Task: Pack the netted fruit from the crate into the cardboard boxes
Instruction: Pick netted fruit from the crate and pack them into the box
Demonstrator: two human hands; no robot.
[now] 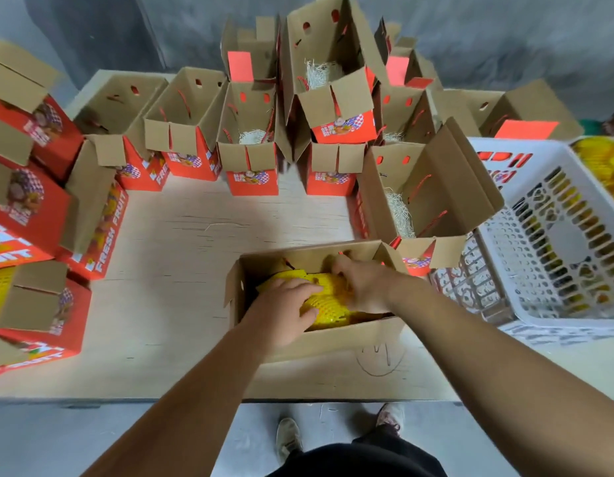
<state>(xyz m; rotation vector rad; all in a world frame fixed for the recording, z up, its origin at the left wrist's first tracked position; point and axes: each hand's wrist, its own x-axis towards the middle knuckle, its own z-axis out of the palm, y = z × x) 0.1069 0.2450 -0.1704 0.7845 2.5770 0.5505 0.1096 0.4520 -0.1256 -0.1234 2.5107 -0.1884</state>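
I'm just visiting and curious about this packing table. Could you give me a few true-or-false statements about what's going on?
1. Both hands are on yellow netted fruit inside the nearest box. True.
2. The white crate sits on the person's left. False: it is on their right.
3. The boxes at the back are closed. False: their flaps stand open.
4. Some open boxes hold pale shredded padding. True.

matt cardboard boxes (319, 335), plastic crate (553, 235)

Left hand (283, 313) and right hand (362, 285) press yellow netted fruit (328, 297) into an open cardboard box (319, 340).
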